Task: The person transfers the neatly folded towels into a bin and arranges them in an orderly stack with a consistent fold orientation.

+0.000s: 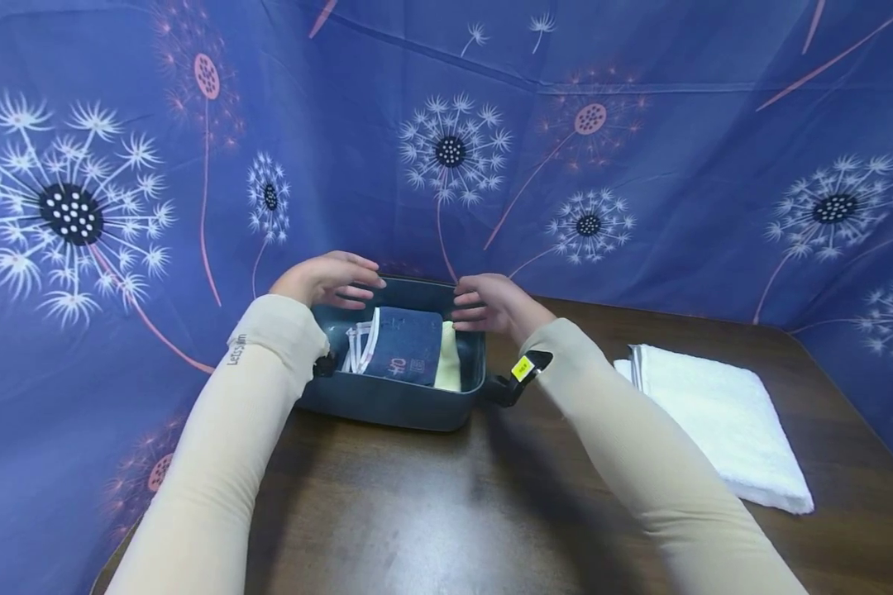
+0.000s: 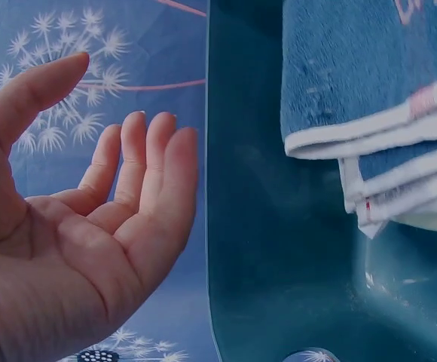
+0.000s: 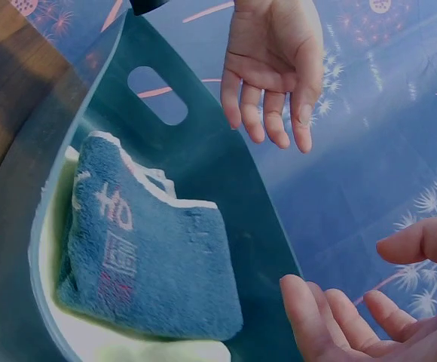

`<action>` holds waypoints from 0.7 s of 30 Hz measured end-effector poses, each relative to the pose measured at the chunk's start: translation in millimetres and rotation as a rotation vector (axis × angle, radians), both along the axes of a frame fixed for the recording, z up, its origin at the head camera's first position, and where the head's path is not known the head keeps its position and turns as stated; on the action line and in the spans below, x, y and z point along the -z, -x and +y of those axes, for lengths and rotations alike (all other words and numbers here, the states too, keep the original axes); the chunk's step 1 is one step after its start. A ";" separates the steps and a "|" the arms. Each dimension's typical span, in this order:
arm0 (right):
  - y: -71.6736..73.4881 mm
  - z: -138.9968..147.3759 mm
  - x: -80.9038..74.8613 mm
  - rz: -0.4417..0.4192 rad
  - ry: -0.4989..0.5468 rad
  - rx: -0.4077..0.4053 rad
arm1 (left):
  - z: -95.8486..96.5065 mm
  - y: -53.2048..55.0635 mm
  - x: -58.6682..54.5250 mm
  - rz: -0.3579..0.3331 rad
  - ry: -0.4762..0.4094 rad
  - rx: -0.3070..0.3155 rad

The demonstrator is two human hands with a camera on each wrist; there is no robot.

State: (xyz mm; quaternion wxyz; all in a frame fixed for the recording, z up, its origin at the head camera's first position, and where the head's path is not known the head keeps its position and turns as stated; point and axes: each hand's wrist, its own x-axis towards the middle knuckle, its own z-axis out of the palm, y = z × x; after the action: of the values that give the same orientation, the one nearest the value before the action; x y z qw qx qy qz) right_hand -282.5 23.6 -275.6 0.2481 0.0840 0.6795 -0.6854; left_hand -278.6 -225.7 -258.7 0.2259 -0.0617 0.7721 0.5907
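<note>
A dark teal plastic bin [image 1: 387, 405] with a handle slot stands on the table. Inside it lies a folded blue towel [image 1: 409, 343] with white edging and printed marks, beside a pale yellow cloth [image 1: 448, 359]. My left hand [image 1: 331, 279] hovers over the bin's left side, fingers relaxed and holding nothing; the left wrist view shows its bare palm. Over the right side is my right hand [image 1: 494, 304], its fingers loosely bent toward the left hand, with nothing in them. The two palms face each other across the bin.
A folded white towel [image 1: 722, 421] lies on the right of the brown wooden table [image 1: 387, 496]. Blue cloth with a dandelion print [image 1: 342, 124] hangs behind and along the sides. A dark wrist camera [image 1: 508, 388] sits close to the bin's right end.
</note>
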 end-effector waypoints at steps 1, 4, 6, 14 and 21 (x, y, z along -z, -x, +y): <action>-0.4 2.8 -1.8 0.002 0.005 0.006 | 2.1 -0.2 -0.9 0.007 -0.006 -0.002; -1.8 11.8 -7.2 0.007 0.014 0.024 | 8.7 -0.6 -3.7 0.026 -0.025 -0.007; -2.5 17.0 -10.0 0.006 0.022 0.041 | 13.3 -1.6 -5.7 0.034 -0.038 -0.008; -4.6 30.2 -16.5 0.013 0.040 0.066 | 32.1 -3.0 -12.7 0.047 -0.100 -0.007; -5.4 43.4 -21.1 0.025 0.037 0.084 | 50.7 -5.4 -17.4 0.067 -0.132 -0.004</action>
State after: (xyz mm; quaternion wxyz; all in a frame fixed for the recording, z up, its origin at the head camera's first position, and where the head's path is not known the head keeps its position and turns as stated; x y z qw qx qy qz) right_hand -277.2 67.0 -254.5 0.2123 0.0994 0.6657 -0.7085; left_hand -273.2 -175.0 -241.4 0.2024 -0.0282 0.7385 0.6426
